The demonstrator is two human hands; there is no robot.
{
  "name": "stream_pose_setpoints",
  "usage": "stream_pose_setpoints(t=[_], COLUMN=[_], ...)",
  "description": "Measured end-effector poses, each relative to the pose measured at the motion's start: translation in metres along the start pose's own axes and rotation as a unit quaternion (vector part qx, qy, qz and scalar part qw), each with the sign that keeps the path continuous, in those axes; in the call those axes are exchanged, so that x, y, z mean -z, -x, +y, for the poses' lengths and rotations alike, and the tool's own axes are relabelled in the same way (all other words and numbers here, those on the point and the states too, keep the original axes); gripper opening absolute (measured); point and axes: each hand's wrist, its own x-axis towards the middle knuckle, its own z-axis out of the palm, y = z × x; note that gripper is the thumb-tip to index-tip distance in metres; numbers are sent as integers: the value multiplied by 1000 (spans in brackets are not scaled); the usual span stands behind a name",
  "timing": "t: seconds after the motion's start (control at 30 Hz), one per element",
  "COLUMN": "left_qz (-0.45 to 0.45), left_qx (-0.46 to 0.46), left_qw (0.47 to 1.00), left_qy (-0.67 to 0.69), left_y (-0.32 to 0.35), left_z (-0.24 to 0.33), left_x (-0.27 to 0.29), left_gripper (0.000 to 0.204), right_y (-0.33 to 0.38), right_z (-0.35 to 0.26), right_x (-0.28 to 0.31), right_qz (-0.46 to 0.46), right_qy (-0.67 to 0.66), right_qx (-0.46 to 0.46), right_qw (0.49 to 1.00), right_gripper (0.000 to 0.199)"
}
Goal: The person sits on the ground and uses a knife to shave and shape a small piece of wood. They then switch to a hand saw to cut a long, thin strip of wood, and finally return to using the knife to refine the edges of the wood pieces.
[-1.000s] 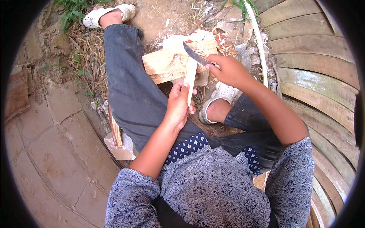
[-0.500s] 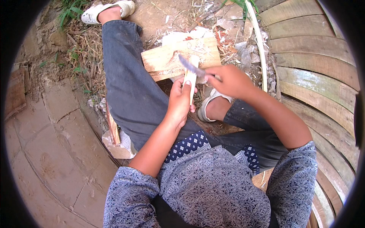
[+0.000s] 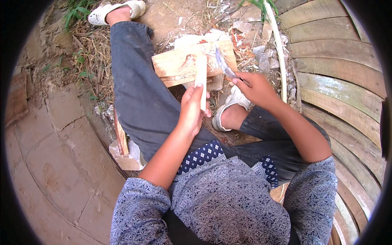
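Observation:
My left hand (image 3: 193,105) is closed around the lower part of a pale, narrow wooden strip (image 3: 201,75). The strip points away from me, its far end over a flat wooden board (image 3: 173,62) on the ground. In my right hand (image 3: 254,87) is a knife (image 3: 223,62), gripped by its handle, which my fingers mostly hide. The blade, dark and slightly curved, points up and left. It stands apart from the strip, to its right, above the board's right part. Small shavings lie on the board.
Wood shavings and stone pieces (image 3: 263,61) litter the ground beyond the board. A long pale strip (image 3: 279,45) lies along the right, beside a slatted wooden surface (image 3: 335,61). My shoes (image 3: 232,107) flank the board. Cracked paving (image 3: 61,163) covers the left, near a stone block (image 3: 127,158).
The knife has moved right, off the strip, and its blade now points more upward. My right hand has shifted slightly right and nearer. The strip has turned a little more upright.

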Motion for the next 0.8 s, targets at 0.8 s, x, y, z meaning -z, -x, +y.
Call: stream_pose_setpoints(t=[0.8], left_qz=[-10], left_qx=[-97], left_qw=[995], left_qy=[27], left_y=[0], left_z=[9], left_x=[-7], left_gripper=[43], right_y=[48], right_z=[-47], right_x=[-31], right_qz=[28], right_qy=[-165], right_qx=[39], right_qw=[985], right_gripper=[32])
